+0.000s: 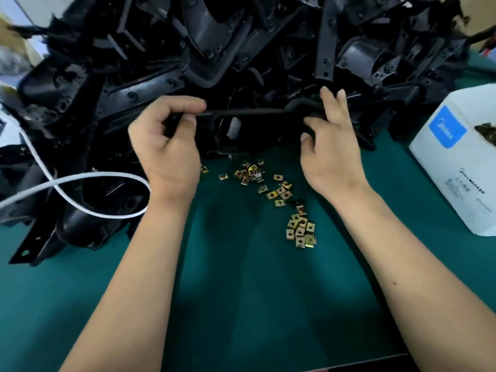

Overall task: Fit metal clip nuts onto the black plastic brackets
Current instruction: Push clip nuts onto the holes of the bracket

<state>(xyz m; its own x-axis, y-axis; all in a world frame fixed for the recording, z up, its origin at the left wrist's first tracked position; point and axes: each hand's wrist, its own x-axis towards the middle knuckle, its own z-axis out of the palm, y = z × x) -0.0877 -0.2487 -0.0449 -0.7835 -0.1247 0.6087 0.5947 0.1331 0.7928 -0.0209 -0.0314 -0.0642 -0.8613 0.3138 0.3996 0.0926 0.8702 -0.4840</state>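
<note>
1. Now we hold one black plastic bracket (pixel 252 124) in front of the heap of black plastic brackets (pixel 214 49), above the green counter (pixel 241 291).
2. Our left hand (pixel 166 146) pinches its left end; our right hand (pixel 330 140) curls round its right end.
3. Small brass-coloured metal clip nuts (pixel 300 229) lie scattered on the counter between our wrists.

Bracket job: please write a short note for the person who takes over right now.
Left hand pinches one end of a black bracket; right hand grips its other end, above the green mat.
Loose clip nuts lie on the mat near you; more in the white box, right.
Bracket pile behind.
No nut visible on the held bracket. Left: fit nuts, continue through the pile.
</note>
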